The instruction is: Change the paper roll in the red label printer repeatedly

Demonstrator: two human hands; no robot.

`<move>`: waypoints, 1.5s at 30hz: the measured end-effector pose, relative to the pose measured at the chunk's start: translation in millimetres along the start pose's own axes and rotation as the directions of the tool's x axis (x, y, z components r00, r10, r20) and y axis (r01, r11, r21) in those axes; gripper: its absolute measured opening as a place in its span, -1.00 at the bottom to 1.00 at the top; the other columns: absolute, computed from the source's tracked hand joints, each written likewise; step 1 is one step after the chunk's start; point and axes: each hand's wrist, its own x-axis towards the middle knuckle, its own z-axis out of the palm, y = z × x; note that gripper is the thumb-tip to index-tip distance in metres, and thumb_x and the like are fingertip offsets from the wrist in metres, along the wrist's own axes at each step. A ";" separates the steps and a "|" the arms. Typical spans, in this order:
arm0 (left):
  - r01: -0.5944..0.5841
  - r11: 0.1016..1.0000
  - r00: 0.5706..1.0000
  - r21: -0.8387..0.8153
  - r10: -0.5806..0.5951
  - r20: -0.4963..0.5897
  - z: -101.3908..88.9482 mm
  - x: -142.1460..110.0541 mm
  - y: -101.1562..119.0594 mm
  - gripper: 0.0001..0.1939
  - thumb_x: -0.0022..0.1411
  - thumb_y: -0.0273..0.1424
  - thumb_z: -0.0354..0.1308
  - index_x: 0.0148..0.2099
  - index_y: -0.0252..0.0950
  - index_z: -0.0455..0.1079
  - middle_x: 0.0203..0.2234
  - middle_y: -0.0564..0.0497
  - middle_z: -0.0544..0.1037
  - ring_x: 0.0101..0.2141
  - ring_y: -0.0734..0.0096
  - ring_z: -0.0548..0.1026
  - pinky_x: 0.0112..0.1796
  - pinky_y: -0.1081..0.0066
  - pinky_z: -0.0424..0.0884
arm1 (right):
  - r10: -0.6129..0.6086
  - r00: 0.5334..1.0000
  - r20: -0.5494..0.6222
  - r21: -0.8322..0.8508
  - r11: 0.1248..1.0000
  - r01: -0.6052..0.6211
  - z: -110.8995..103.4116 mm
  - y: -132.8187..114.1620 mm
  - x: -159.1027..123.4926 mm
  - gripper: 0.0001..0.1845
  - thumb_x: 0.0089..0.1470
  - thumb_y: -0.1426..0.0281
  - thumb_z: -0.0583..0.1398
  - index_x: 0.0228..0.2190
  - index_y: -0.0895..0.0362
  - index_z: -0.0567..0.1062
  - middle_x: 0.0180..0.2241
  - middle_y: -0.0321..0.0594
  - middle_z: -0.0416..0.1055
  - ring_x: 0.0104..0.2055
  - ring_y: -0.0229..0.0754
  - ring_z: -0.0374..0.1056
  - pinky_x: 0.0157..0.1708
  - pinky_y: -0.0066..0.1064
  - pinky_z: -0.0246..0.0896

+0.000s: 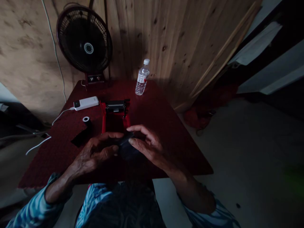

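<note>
My left hand (97, 152) and my right hand (149, 144) meet over the near part of the table. Between their fingertips is a dark, thin, slightly shiny sheet-like piece (129, 150), gripped from both sides; its exact kind is too dim to make out. Just beyond my fingers stands a red frame-like device (104, 118) with a black bar mechanism (115, 105) across its far end. My hands partly hide its near end. Left of it, a small roll with a white core (86, 119) has a black strip (80, 136) trailing toward me.
A dark red cloth covers the table (171, 139). A white power bank (86, 103) with a cable lies at the left. Behind stand a fan (85, 39) and a clear water bottle (142, 79), near the wooden wall (163, 38). The table's right edge slants toward me.
</note>
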 end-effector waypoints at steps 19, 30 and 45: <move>-0.014 0.969 0.988 -0.245 0.051 0.147 0.9 -4.4 -18.5 -0.61 0.18 -0.36 0.36 0.08 -0.08 0.52 -0.05 0.02 0.60 -0.10 0.35 0.54 -0.10 0.51 0.40 | -0.108 0.993 0.048 -0.154 0.981 0.115 -2.8 23.8 -24.4 -0.80 0.21 0.24 0.19 -0.34 0.09 0.51 -0.39 -0.29 0.48 -0.35 -0.27 0.40 -0.33 -0.45 0.30; 0.077 0.983 0.989 -0.167 -0.054 0.137 -6.7 -13.5 -18.7 -0.50 0.19 -0.22 0.33 0.16 -0.19 0.45 -0.03 -0.16 0.60 -0.09 0.08 0.59 -0.11 0.24 0.49 | 0.025 0.994 0.105 -0.056 0.998 -0.020 0.5 11.8 -27.1 -0.82 0.22 0.28 0.17 -0.33 0.09 0.54 -0.38 -0.28 0.47 -0.31 -0.26 0.40 -0.33 -0.45 0.30; -0.256 0.784 0.945 0.566 0.325 -0.023 -4.4 -24.7 -14.5 -0.68 0.23 -0.33 0.25 0.05 -0.14 0.49 -0.16 -0.04 0.60 -0.20 0.25 0.55 -0.15 0.35 0.46 | 0.020 0.975 0.221 0.002 1.000 -0.021 21.6 15.4 -38.2 -0.78 0.21 0.23 0.18 -0.39 0.10 0.43 -0.44 -0.33 0.33 -0.41 -0.32 0.26 -0.41 -0.50 0.18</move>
